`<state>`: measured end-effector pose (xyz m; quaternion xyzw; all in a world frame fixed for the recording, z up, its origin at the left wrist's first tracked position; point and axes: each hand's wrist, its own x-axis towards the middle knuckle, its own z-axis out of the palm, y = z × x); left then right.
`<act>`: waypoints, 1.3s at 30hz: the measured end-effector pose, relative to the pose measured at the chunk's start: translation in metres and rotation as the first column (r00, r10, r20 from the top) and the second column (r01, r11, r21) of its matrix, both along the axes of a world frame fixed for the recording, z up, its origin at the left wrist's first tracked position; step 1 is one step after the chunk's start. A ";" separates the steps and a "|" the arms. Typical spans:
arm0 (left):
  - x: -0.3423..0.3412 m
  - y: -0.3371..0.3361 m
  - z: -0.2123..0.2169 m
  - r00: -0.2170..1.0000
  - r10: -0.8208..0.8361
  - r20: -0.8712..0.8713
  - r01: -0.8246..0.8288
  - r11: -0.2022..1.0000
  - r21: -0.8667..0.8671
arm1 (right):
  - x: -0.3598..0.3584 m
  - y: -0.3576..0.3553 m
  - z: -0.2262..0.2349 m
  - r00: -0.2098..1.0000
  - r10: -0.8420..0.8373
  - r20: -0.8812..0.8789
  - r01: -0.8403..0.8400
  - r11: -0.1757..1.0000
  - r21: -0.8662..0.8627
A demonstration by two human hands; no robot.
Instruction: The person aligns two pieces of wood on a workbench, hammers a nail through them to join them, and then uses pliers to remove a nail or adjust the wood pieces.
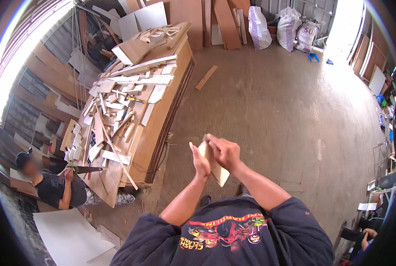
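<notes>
- Centre: a pale wooden board (219,174), held aslant in front of the standing person's dark printed T-shirt (233,226), above the concrete floor (269,106).
- Left hand (201,164): closed on the board's left side, one digit pointing upward; the others are mostly hidden from where I stand.
- Right hand (224,153): fingers bent over the board's upper part; whether they pinch it or merely rest there, I cannot tell.
- Left of centre: a long wooden workbench (150,148), heaped with offcuts (113,106), strips and blocks.
- Far left: a co-worker (56,188) in a dark shirt and cap, beside the bench, gripping a green-handled handsaw (90,169).
- Lower left: a large white sheet (71,235).
- Beyond the bench's right side: a brown plank (206,77), flat on the floor.
- Background: upright panels (180,17); to their right, filled sacks (289,31) and a blue dustpan (313,57).
</notes>
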<state>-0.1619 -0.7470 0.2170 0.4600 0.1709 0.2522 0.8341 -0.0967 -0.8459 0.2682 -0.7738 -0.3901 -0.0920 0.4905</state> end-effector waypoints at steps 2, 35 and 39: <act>-0.004 0.001 0.003 0.997 0.047 -0.066 -0.045 0.998 0.034 | -0.008 0.000 0.000 0.998 -0.052 -0.047 0.053 0.998 0.019; -0.024 0.038 0.007 0.998 -0.055 -0.031 0.049 0.983 -0.174 | -0.020 0.035 0.008 0.985 -0.124 0.119 0.121 0.992 0.033; -0.027 0.052 0.007 0.914 -0.311 0.258 0.306 0.950 0.060 | -0.042 0.032 0.014 0.946 0.043 0.322 -0.051 0.999 0.016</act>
